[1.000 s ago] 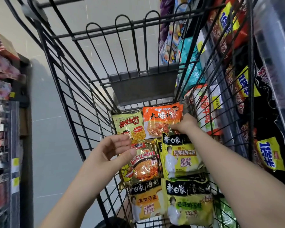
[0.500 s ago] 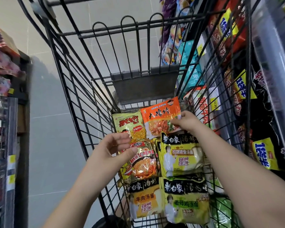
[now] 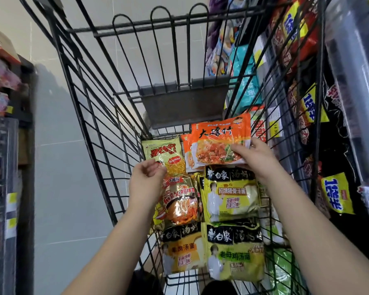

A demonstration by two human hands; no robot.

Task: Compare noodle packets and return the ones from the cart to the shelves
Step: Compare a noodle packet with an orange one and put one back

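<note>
- Seven noodle packets [image 3: 234,252] by my count sit in the cart [image 3: 107,124], so I judge the returning has barely begun. Nothing I can see has gone to the shelves [image 3: 303,60] along the right of the frame.
- Right hand [image 3: 258,158] has the orange packet [image 3: 217,141] at centre right. The thumb lies on the printed face and the other fingers are hidden beneath, pinching its lower right corner.
- That packet looks lifted off the cart floor and overlaps a second orange packet [image 3: 186,156] just to its left.
- Its long axis runs left to right across the frame, with the right end tipped toward the upper right. The printed face is toward me, title along the upper edge.
- Left hand [image 3: 145,182] hovers centre left, fingers loosely bent, gripping nothing I can make out. Whether the tips touch the yellow packet [image 3: 161,152] I cannot tell.
- Left to do, I reckon: compare, then shelve everything, including the gold packet [image 3: 179,203] and the three yellow-and-black packets [image 3: 232,194] in the lower middle.
</note>
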